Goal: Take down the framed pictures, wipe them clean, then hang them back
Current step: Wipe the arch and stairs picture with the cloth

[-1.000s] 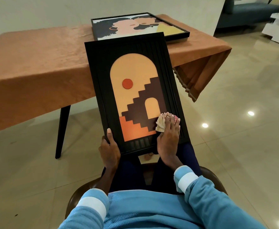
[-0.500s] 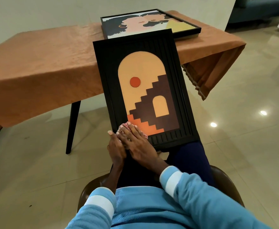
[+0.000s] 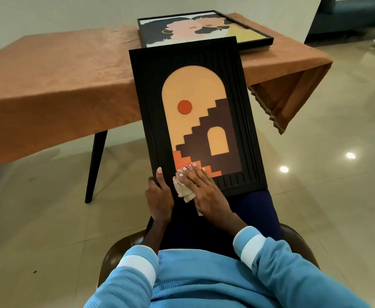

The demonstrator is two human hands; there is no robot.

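The left hand [image 3: 160, 194] gripped the lower corner of a black-framed arch-and-stairs picture [image 3: 195, 90]; the right hand [image 3: 203, 190], fingers flat, pressed a crumpled beige cloth [image 3: 184, 191] onto it.

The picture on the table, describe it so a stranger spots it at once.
Find the table under the orange cloth. At its right end lies a framed picture of two faces. Unlike the staircase picture on the lap, it lies flat, untouched.

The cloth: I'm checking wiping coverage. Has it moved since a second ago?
Yes. The cloth slid leftward along the bottom of the framed picture, from beneath its small arch to beside the left hand.
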